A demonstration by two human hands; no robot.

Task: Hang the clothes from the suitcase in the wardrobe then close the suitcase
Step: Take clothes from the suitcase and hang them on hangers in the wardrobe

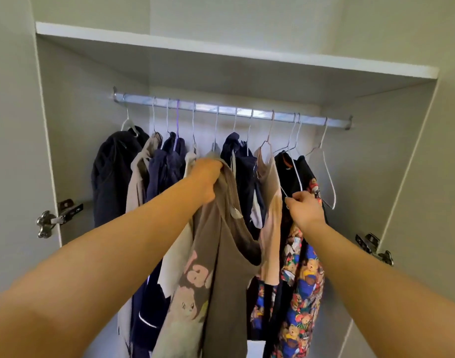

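Note:
I face an open wardrobe with a metal rail (231, 111) across its upper part. My left hand (207, 180) grips the top of a brown printed T-shirt (218, 267) and holds it up in front of the hung clothes. My right hand (305, 209) pinches the lower corner of a white wire hanger (296, 171) that still hooks on the rail, in front of a black top with a colourful bear print (302, 293). Dark, beige and navy garments hang along the rail. The suitcase is out of view.
A white shelf (221, 51) runs above the rail. An empty wire hanger (327, 177) hangs at the rail's right end. Door hinges (57, 218) (374, 248) stick out on both side walls. The right third of the wardrobe behind the hangers holds no clothes.

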